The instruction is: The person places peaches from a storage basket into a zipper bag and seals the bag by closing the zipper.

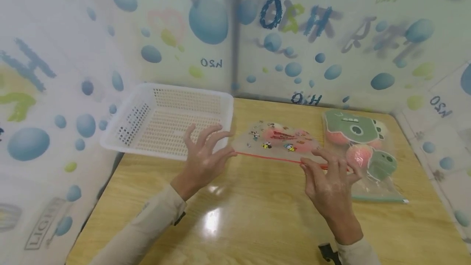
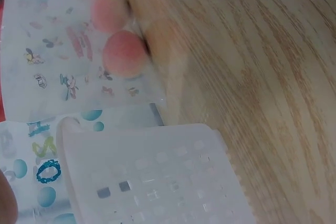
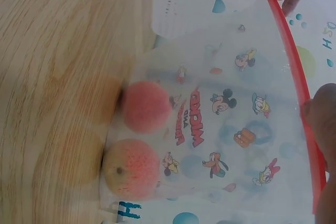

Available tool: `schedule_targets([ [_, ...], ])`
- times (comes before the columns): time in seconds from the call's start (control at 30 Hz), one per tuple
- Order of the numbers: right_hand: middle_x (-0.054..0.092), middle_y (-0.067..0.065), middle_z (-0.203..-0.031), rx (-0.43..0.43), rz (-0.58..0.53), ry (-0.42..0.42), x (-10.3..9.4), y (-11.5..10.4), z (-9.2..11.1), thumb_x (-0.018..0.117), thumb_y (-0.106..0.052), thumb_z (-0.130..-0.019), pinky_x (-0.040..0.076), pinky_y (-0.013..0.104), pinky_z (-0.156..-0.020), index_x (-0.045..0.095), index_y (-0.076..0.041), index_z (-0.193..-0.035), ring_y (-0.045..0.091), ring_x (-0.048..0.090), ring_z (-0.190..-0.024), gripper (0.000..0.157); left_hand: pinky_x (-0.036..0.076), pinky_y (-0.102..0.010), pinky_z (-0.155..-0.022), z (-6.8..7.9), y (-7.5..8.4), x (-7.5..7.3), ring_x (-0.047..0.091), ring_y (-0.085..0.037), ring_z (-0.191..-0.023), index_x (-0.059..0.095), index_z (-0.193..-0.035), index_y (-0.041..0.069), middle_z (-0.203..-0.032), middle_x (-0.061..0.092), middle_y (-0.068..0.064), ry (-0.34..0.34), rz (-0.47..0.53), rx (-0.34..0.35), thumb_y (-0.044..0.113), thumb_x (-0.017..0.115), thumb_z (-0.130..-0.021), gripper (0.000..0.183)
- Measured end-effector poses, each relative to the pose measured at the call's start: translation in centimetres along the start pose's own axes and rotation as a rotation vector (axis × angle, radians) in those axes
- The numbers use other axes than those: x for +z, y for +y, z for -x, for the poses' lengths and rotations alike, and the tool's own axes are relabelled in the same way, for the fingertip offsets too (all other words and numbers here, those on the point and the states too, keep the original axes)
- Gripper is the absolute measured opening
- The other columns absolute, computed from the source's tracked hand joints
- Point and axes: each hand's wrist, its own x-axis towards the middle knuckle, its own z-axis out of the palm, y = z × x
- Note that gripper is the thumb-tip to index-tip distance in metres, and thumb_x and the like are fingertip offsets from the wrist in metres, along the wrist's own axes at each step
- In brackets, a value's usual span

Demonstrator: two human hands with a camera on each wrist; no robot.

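A clear zip bag (image 1: 281, 144) printed with small cartoon figures stands on the table with its red zip edge (image 3: 294, 59) raised toward me. Pinkish, peach-like round fruits (image 3: 146, 107) lie at its bottom. My left hand (image 1: 206, 158) pinches the left end of the red edge between thumb and finger, the other fingers spread over the basket's near rim. Farther along the same edge, my right hand (image 1: 329, 183) pinches the strip with thumb and fingers. In the right wrist view the bag's film is stretched between both hands.
A white perforated basket (image 1: 110, 134) stands at the back left, close to the left hand. Right of the right hand lies a second zip bag (image 1: 382, 189) with green cartoon prints and pinkish fruits inside. Patterned curtains (image 1: 272, 72) border the wooden table (image 1: 250, 216).
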Motion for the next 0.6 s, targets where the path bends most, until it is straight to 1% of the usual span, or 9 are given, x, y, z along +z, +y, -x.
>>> schedule_targets([
  [0.13, 0.054, 0.024, -0.103, 0.008, 0.002, -0.018, -0.28, 0.14, 0.22, 0.054, -0.020, -0.089, 0.009, 0.064, -0.081, 0.066, 0.001, -0.083, 0.043, 0.043, -0.081, 0.025, 0.016, -0.069, -0.084, -0.05, 0.23, -0.06, 0.056, -0.033, -0.097, 0.063, -0.066, 0.015, -0.100, 0.063, -0.009, 0.001, -0.004, 0.011, 0.018, 0.076, -0.067, 0.013],
  [0.3, 0.053, 0.024, -0.103, 0.013, -0.005, -0.040, -0.27, 0.25, 0.42, 0.052, -0.020, -0.090, 0.007, 0.065, -0.082, 0.066, 0.002, -0.084, 0.044, 0.042, -0.084, 0.026, 0.016, -0.069, -0.084, 0.00, 0.17, -0.10, 0.055, -0.033, -0.097, 0.062, -0.067, 0.014, -0.099, 0.062, -0.009, 0.001, -0.010, 0.008, 0.017, 0.075, -0.067, 0.013],
  [0.6, 0.051, 0.024, -0.108, 0.020, -0.005, -0.027, -0.17, 0.33, 0.59, 0.051, -0.019, -0.089, 0.005, 0.064, -0.083, 0.066, 0.002, -0.084, 0.044, 0.041, -0.087, 0.026, 0.018, -0.067, -0.084, 0.18, -0.13, -0.19, 0.056, -0.033, -0.096, 0.063, -0.066, 0.015, -0.098, 0.063, -0.008, 0.008, -0.035, 0.004, 0.020, 0.074, -0.068, 0.012],
])
